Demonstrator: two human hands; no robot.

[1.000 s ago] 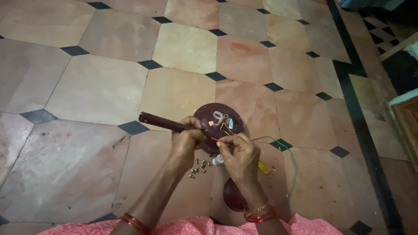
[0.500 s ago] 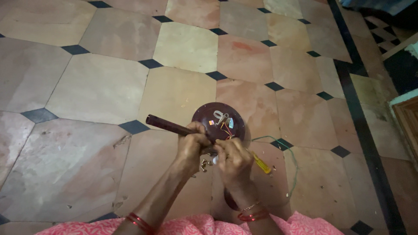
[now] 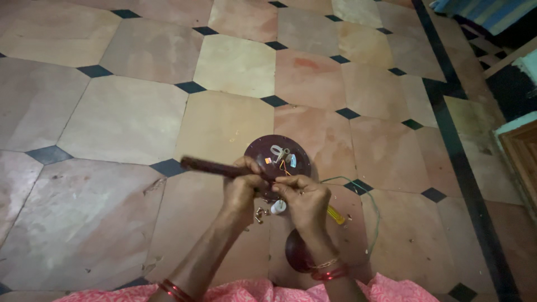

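My left hand [image 3: 241,190] grips a dark maroon rod-like handle [image 3: 207,166] that sticks out to the left over the tiled floor. My right hand [image 3: 305,201] is closed against its inner end, pinching something small that I cannot make out. Both hands hover over a round dark maroon plate [image 3: 277,156] that carries small metal and coloured wired parts. A few small screws [image 3: 259,214] and a white piece [image 3: 278,207] lie on the floor just below my hands. A yellow tool handle [image 3: 335,215] pokes out from under my right hand.
A thin green wire [image 3: 373,210] loops across the floor on the right. A dark domed cover [image 3: 296,251] lies near my right wrist. The floor has large pink and beige tiles with dark diamond insets. A wooden furniture edge [image 3: 523,162] stands at far right.
My two hands have come closer together at the rod's inner end. The view has shifted slightly; the rod stays pointing left.
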